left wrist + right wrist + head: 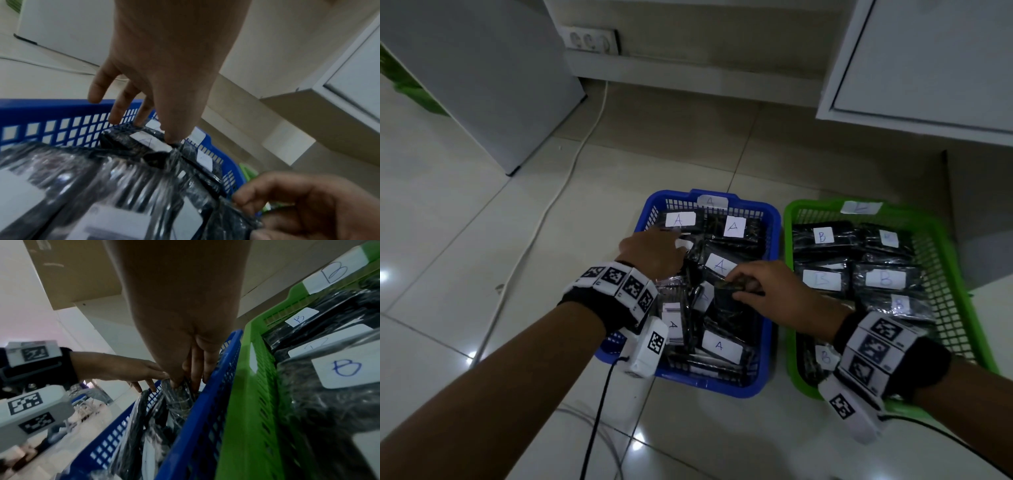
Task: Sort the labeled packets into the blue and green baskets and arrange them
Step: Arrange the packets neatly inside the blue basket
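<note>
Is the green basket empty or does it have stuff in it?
It has stuff in it. The green basket holds many black packets with white B labels, lying flat and covering most of its bottom.

- Left forearm (493,370): extended forward and to the right, with a band of black-and-white markers around the wrist.
- Left hand (654,251): palm down, fingers (121,108) straight and spread, pointing downward; fingertips touch what lies beneath them.
- Right forearm (976,387): enters from the lower right, angled to the left, with a marker band around the wrist.
- Right hand (763,286): fingers (197,368) curled together and thumb closed against them, pinching a dark packet (729,301).
</note>
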A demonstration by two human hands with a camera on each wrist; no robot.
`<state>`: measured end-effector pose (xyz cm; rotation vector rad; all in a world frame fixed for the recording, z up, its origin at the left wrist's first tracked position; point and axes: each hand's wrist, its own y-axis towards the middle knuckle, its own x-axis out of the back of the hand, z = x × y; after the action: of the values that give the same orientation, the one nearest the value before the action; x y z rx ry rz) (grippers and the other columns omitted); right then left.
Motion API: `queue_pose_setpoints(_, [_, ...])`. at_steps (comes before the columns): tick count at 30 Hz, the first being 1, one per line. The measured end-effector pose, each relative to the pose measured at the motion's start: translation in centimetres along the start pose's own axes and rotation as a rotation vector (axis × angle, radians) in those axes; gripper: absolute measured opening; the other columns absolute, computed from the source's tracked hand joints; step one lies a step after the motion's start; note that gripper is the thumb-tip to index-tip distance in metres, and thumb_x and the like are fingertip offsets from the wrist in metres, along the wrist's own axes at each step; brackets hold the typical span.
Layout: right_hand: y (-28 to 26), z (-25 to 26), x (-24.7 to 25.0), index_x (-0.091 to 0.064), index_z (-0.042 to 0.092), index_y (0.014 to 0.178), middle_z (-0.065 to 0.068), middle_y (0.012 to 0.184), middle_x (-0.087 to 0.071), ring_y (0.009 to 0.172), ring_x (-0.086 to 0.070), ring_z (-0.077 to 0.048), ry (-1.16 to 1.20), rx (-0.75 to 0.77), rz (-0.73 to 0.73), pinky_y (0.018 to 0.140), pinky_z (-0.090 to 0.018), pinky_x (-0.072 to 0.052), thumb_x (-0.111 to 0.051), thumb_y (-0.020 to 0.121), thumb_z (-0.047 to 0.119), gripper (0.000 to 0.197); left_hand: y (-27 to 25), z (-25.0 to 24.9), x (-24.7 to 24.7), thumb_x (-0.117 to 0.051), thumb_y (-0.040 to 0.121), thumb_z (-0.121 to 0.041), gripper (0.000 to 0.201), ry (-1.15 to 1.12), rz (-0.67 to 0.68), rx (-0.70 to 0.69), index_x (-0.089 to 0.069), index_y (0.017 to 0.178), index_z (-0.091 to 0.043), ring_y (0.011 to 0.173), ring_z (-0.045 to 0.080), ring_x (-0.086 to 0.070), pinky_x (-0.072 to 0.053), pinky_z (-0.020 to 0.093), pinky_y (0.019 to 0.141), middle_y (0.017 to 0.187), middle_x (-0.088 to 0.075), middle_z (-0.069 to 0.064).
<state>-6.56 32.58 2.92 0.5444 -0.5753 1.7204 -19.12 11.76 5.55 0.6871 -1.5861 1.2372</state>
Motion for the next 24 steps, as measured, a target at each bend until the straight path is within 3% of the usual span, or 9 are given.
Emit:
queue_pose_setpoints(2, [0.3,0.4,0.4,-0.069,0.018,0.108,0.005,0.097,-0.069,0.083,-0.067,-0.004,0.056,-0.057,-0.047,0.078,-0.025,-0.058,-0.075,0.084,0.015,0.025,-0.5,0.2,1.3,-0.035,0.104,-0.046,0.052,-0.139,-0.033,-0.123,-0.026,0.155,-0.037,0.128,0.026,-0.050,-0.042,0.043,0.102,0.155,-0.038,0.004])
queue_pose_setpoints(4, [0.5,1.0,1.1,-0.070,0.019,0.109,0.008,0.100,-0.068,0.082,-0.068,-0.005,0.141,-0.103,-0.115,0.073,-0.017,-0.056,-0.076,0.083,0.017,0.027,-1.7,0.5,2.6,-0.043,0.105,-0.040,0.050,-0.350,-0.009,-0.286,-0.035,0.153,-0.032,0.117,0.010,-0.051,-0.039,0.027,0.097,0.151,-0.046,-0.002])
queue_pose_setpoints(6, [0.7,2.0,1.9,-0.070,0.019,0.109,0.008,0.100,-0.067,0.080,-0.069,-0.006,0.231,-0.115,-0.155,0.070,-0.015,-0.054,-0.077,0.082,0.017,0.028,-3.3,1.2,3.3,-0.050,0.103,-0.039,0.044,-0.409,0.049,-0.344,-0.047,0.146,-0.033,0.111,0.003,-0.049,-0.035,0.020,0.090,0.137,-0.055,-0.012])
queue_pose_setpoints(8, [0.9,2.7,2.2,-0.070,0.018,0.109,0.006,0.100,-0.067,0.079,-0.071,-0.009,0.263,-0.105,-0.160,0.072,-0.019,-0.057,-0.078,0.081,0.017,0.029,-4.6,2.1,3.1,-0.059,0.098,-0.040,0.044,-0.355,0.136,-0.357,-0.052,0.141,-0.030,0.112,0.006,-0.053,-0.038,0.021,0.089,0.126,-0.055,-0.015])
queue_pose_setpoints(12, [1.4,3.1,1.2,-0.068,0.020,0.108,0.009,0.098,-0.066,0.081,-0.070,-0.011,0.212,-0.094,-0.136,0.075,-0.021,-0.057,-0.077,0.082,0.021,0.027,-6.1,3.8,0.5,-0.068,0.090,-0.048,0.064,-0.233,0.304,-0.366,-0.045,0.146,-0.027,0.113,0.015,-0.059,-0.047,0.029,0.095,0.134,-0.058,-0.005])
queue_pose_setpoints(15, [1.8,2.9,-0.2,-0.065,0.023,0.112,0.009,0.102,-0.064,0.086,-0.068,-0.010,0.120,-0.077,-0.145,0.078,-0.020,-0.055,-0.071,0.087,0.021,0.026,-6.7,4.8,-2.7,-0.066,0.086,-0.059,0.075,-0.282,0.239,-0.314,-0.035,0.150,-0.034,0.118,0.018,-0.054,-0.047,0.038,0.102,0.138,-0.050,-0.003])
queue_pose_setpoints(17, [2.3,2.9,-0.5,-0.064,0.026,0.112,0.012,0.104,-0.061,0.094,-0.062,-0.007,0.083,-0.066,-0.150,0.079,-0.016,-0.050,-0.071,0.087,0.026,0.026,-7.0,4.9,-4.5,-0.064,0.081,-0.068,0.075,-0.358,0.144,-0.256,-0.041,0.144,-0.035,0.122,0.020,-0.049,-0.046,0.042,0.103,0.137,-0.048,-0.005])
queue_pose_setpoints(21, [3.3,3.0,-0.7,-0.059,0.032,0.105,0.011,0.105,-0.061,0.091,-0.061,-0.007,0.325,-0.241,-0.015,0.079,-0.019,-0.050,-0.075,0.083,0.033,0.027,-7.2,3.4,-5.7,-0.070,0.076,-0.069,0.061,-0.583,-0.029,-0.164,-0.053,0.122,-0.033,0.118,0.010,-0.045,-0.042,0.028,0.097,0.130,-0.039,-0.009])
queue_pose_setpoints(24, [3.5,2.4,-1.6,-0.049,0.036,0.118,0.003,0.112,-0.065,0.096,-0.067,-0.015,0.515,-0.378,0.121,0.083,-0.037,-0.059,-0.081,0.077,0.027,0.053,-7.1,2.4,-5.7,-0.075,0.066,-0.074,0.082,-0.681,-0.064,-0.122,-0.041,0.130,-0.037,0.123,0.011,-0.046,-0.044,0.033,0.100,0.134,-0.042,-0.011])
